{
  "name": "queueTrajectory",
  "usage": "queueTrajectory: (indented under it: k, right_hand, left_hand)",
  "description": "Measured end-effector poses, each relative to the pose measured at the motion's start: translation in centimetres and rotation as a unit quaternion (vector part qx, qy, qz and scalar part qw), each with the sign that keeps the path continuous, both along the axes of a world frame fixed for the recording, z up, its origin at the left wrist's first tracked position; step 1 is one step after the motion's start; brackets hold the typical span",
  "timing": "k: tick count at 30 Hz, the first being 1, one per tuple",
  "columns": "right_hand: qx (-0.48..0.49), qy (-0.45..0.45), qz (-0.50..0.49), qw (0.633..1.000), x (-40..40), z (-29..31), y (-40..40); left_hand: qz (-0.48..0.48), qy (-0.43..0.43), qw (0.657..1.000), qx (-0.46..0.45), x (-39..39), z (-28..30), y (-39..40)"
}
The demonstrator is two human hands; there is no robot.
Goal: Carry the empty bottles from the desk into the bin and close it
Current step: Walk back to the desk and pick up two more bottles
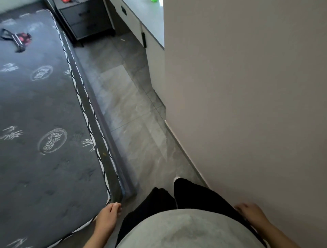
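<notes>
One green object [154, 0], possibly a bottle but too cropped to tell, sits on the desk [150, 16] at top edge. Both hands hang empty, fingers loosely curled: left hand [108, 215] by the mattress [44, 124] corner, right hand [251, 212] near the wall [247, 88]. Narrow tiled floor [127, 109] strip between them, leading to a dark drawer unit [86, 19].

One head-worn view looks steeply down along the tiled floor [123, 109] from standing height, bed [44, 124] left of it, wall [247, 106] right, desk [148, 16] far beyond.
</notes>
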State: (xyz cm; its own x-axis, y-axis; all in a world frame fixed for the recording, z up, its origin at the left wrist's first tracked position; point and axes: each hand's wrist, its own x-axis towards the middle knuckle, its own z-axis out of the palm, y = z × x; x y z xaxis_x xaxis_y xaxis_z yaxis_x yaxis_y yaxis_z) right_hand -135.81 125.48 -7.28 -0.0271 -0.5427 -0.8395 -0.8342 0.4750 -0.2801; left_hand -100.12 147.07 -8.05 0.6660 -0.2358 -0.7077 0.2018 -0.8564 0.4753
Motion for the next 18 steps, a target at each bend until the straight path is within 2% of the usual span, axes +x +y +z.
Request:
queueTrajectory:
  k: [3,6,9,18]
  right_hand:
    - [-0.007,-0.055,-0.061,0.997,4.5,0.6,-6.5]
    - [-0.02,-0.061,-0.024,0.998,8.9,0.3,-10.8]
    - [-0.017,-0.056,-0.002,0.998,13.8,0.3,-14.3]
    - [-0.012,0.003,0.089,0.996,24.0,-2.3,-19.5]
  left_hand:
    - [0.068,0.013,0.997,0.021,-0.2,0.4,-0.2]
    - [0.116,0.0,0.993,0.037,0.1,1.2,0.0]
    - [0.136,0.032,0.99,0.026,2.0,0.9,-1.3]
    - [0.186,0.012,0.982,0.028,16.7,-0.2,-8.6]
